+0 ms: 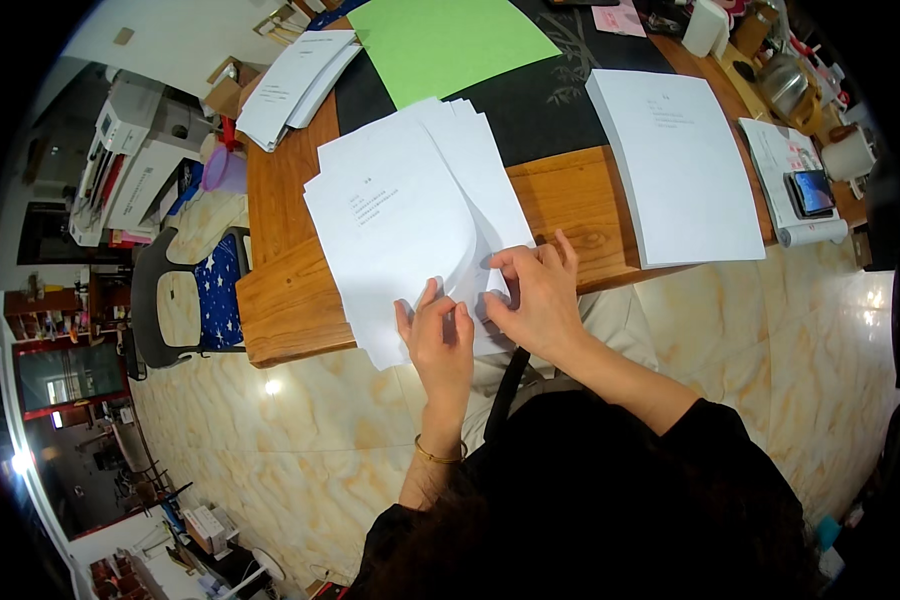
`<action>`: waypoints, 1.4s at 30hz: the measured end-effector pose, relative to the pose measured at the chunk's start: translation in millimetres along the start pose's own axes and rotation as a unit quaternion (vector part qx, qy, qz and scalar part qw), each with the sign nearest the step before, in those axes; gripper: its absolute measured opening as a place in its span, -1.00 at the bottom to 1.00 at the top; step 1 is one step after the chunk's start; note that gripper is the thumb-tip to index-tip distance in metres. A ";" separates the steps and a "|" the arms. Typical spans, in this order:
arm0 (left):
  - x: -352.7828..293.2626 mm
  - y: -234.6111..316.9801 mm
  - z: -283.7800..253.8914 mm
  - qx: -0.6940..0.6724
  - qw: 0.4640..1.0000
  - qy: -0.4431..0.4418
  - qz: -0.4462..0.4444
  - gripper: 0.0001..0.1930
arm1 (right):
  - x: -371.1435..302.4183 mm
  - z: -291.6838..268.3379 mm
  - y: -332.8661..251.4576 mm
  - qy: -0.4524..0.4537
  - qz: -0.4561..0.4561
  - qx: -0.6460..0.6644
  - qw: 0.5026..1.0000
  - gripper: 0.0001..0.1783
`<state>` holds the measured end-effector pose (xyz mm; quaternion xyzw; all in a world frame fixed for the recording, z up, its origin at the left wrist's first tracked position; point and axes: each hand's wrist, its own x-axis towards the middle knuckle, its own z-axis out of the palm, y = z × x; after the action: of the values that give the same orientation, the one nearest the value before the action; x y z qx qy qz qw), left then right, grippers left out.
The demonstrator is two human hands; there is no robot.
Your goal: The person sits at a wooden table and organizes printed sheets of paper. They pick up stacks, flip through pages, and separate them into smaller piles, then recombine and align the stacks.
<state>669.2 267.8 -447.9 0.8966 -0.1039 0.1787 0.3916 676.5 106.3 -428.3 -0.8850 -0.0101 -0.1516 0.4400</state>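
My left hand [438, 335] pinches the near edge of the fanned stack of white sheets [400, 215] lying on the wooden desk [290, 290], thumb and fingers closed on the paper. My right hand [535, 295] grips the same stack just beside it, fingertips curling up the top sheet so that it bows. How many sheets the fan holds I cannot tell; several edges show at its far end. I count three piles of white paper on the desk: this one under my hands, a squared pile [680, 165] to the right, and another [295, 85] at the far left corner. One green sheet [450, 40] lies on a dark mat [540, 110] beyond. One phone [810, 192] rests at the right edge.
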 end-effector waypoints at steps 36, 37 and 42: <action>10.2 0.8 -8.0 0.065 0.978 0.041 0.193 -0.65 | -14.0 -70.6 46.4 -0.119 -0.172 0.065 0.976 -0.54; 7.4 1.4 -5.5 0.060 0.977 0.024 0.202 -0.69 | -14.0 -67.7 44.7 -0.111 -0.202 0.037 0.972 -0.55; 0.2 13.6 0.4 0.084 0.971 0.002 0.224 -0.71 | -8.2 -59.7 40.8 -0.045 -0.309 -0.023 0.950 -0.76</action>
<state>665.1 258.3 -439.0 0.8800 -0.2857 0.2716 0.2651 659.5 35.6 -428.5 -0.8544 -0.2990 -0.2406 0.3504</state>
